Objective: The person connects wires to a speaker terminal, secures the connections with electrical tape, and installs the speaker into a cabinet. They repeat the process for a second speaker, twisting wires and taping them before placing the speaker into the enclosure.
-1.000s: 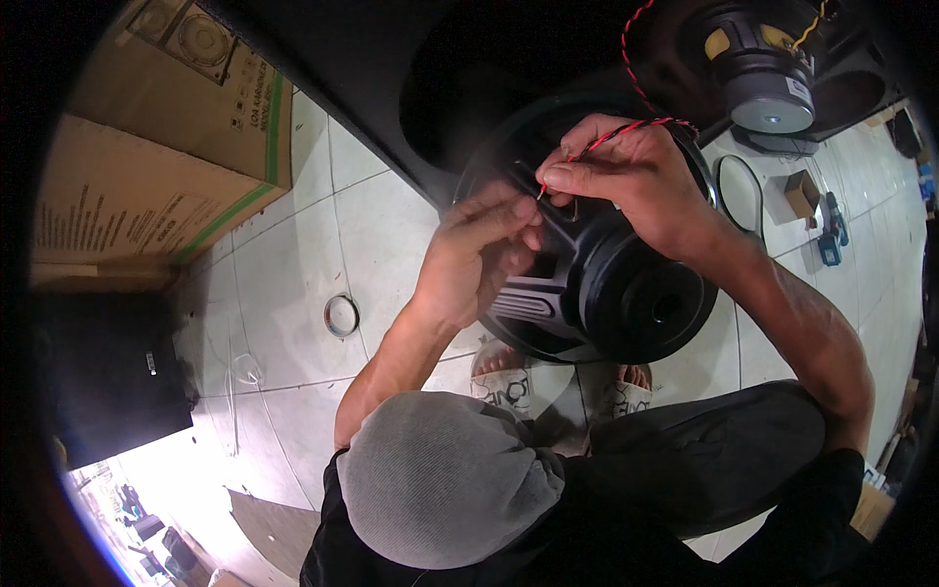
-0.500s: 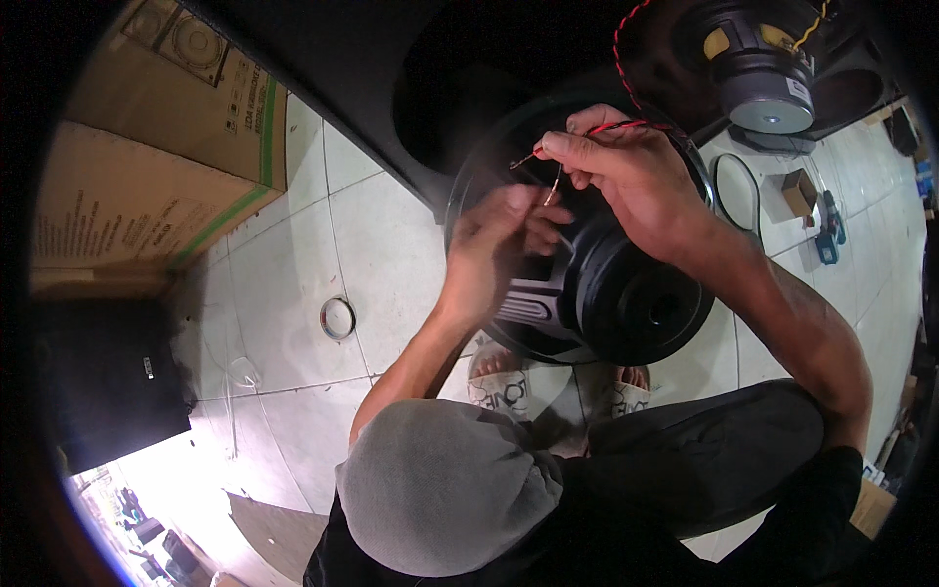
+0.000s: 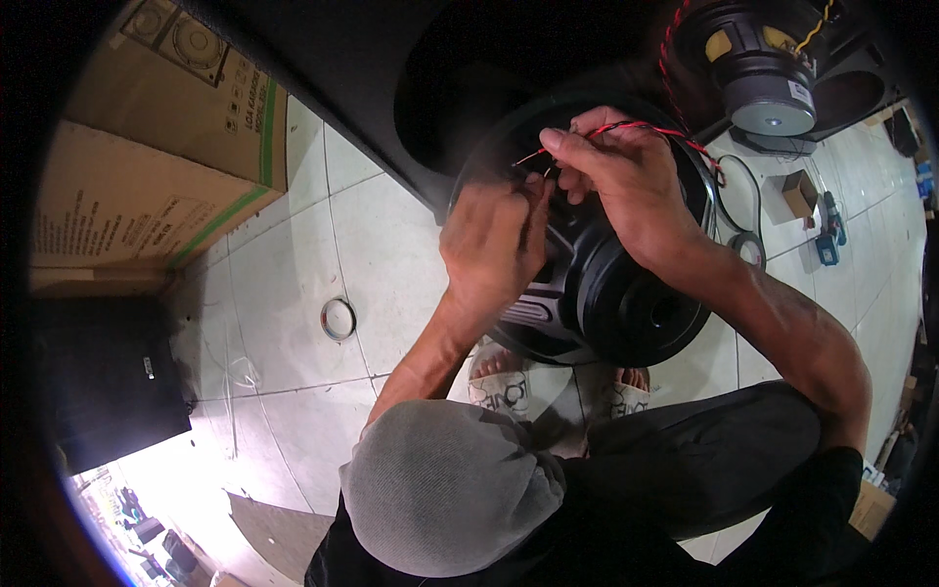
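— Looking down past the grey knee, what do both hands work on?

— A big black loudspeaker driver (image 3: pixel 597 284) lying magnet-up on the white tiled floor (image 3: pixel 293 323), just in front of the person's sandalled feet. The right hand (image 3: pixel 626 186) is closed in a pinch on a twisted red-and-black wire (image 3: pixel 636 128) that runs up and away toward the top of the view.

— And the left hand?

— The left hand (image 3: pixel 494 240) sits beside it, fingers curled tight at the bare wire end by the driver's frame; whether it grips the wire or a small tool, I cannot tell. The two hands are almost touching.

— What lies around?

— A second speaker (image 3: pixel 758 59) with a grey magnet at upper right, a black cabinet (image 3: pixel 391 88) with a round cut-out behind the driver, a cardboard box (image 3: pixel 147 166) at left, a small metal ring (image 3: pixel 337 319) on the tiles, and a black box (image 3: pixel 108 377) at lower left.
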### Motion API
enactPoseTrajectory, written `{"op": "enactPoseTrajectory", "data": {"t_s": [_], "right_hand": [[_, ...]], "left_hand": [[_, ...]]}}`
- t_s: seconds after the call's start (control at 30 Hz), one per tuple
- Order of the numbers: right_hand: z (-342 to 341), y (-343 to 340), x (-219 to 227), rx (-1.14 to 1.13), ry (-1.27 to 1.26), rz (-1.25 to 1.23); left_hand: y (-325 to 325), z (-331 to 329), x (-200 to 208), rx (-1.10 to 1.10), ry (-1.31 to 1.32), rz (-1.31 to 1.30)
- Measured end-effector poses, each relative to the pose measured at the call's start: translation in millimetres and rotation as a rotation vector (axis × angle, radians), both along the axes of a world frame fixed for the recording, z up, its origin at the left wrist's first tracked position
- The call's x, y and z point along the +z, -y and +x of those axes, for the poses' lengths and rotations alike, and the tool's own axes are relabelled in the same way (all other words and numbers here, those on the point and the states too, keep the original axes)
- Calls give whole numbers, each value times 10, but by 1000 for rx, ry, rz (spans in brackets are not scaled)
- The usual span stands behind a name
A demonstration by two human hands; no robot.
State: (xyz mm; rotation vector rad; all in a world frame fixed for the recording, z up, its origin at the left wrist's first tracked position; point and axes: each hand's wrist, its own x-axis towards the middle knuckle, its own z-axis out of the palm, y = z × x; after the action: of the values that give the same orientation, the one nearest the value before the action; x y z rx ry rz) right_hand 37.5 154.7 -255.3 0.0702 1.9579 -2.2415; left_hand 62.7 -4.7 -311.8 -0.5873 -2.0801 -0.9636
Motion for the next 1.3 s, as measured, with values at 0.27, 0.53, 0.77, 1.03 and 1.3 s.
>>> {"op": "enactPoseTrajectory", "data": {"t_s": [0.27,0.53,0.77,1.03,1.3], "right_hand": [[-38,-53,-29,12,-147,-5],[-22,-47,-17,7,-67,62],[-122,-157,-11,11,-128,53],[-67,-159,49,80,-103,79],[-91,-165,32,49,-86,-25]], "left_hand": [[55,31,86,-765,1305,1333],[18,-75,91,-98,-42,-75],[18,64,170,-505,1048,898],[-14,-14,81,-536,712,823],[-5,28,54,-355,591,537]]}}
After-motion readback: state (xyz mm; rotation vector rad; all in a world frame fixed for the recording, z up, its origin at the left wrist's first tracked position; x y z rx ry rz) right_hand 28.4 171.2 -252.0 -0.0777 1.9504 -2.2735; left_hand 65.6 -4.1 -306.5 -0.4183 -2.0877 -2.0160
